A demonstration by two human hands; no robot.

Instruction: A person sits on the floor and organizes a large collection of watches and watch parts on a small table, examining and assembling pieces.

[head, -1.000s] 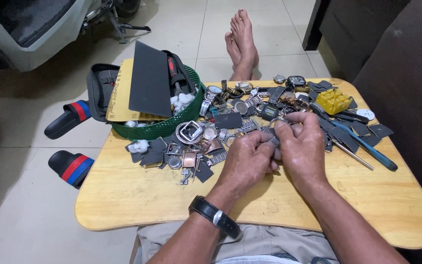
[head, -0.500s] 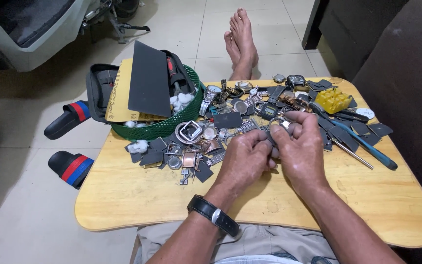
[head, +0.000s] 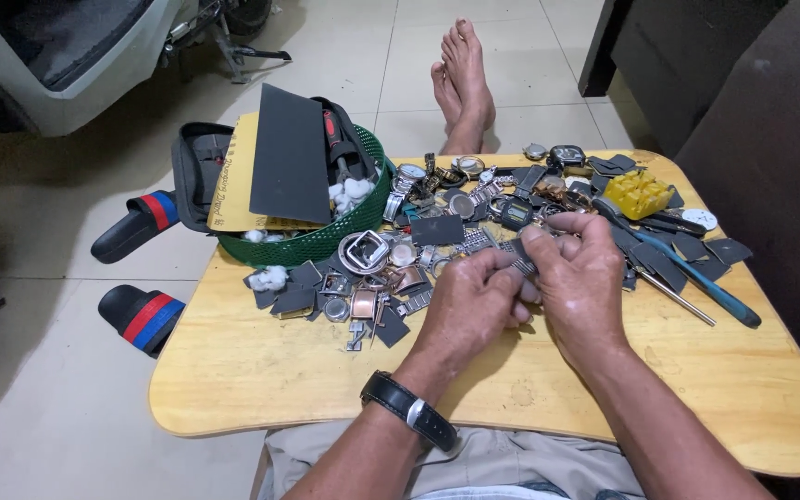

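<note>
— What's in the hands?

— Both the left hand point(head: 469, 301) and the right hand point(head: 581, 278) are pinched around a small metal watch band piece point(head: 518, 256), held between the fingertips just above the surface point(head: 261, 370).

— And around them?

— Just beyond the hands, a heap of watch parts point(head: 391, 268). Past the left hand, a green basket point(head: 326, 243) with a dark sheet. Beside the right hand, a blue-handled tool point(head: 696, 278) and a yellow box point(head: 639, 193).
</note>
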